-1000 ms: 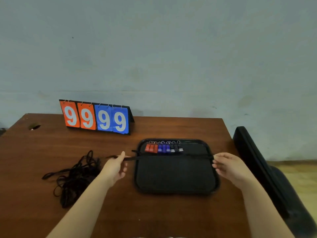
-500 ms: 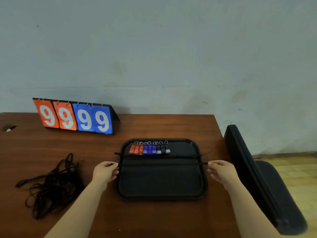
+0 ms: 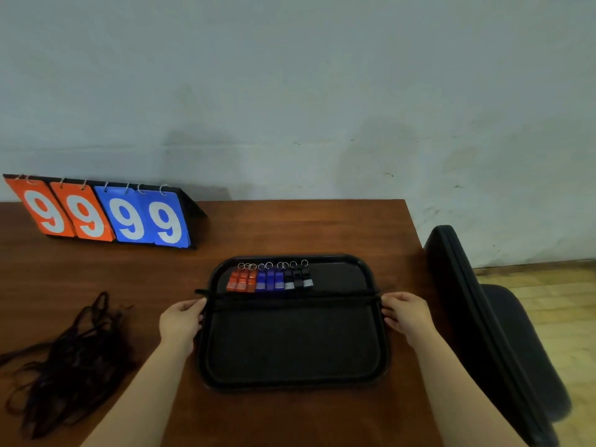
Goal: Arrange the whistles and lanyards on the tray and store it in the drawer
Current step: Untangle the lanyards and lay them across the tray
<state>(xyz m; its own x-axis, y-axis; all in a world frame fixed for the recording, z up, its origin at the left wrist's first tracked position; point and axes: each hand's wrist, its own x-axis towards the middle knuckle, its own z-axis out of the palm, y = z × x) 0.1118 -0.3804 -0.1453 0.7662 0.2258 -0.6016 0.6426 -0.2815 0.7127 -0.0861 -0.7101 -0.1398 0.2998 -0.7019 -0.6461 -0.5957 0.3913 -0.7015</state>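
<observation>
Black tray (image 3: 290, 379) sits on the worktop (image 3: 290, 230) with the whistles (image 3: 269, 279) lined up along its far edge. Left hand (image 3: 180, 324) and right hand (image 3: 408, 314) each pinch an end of a lanyard (image 3: 290, 301) stretched across the tray just below them. Spare lanyards (image 3: 64, 359) are piled at left.
</observation>
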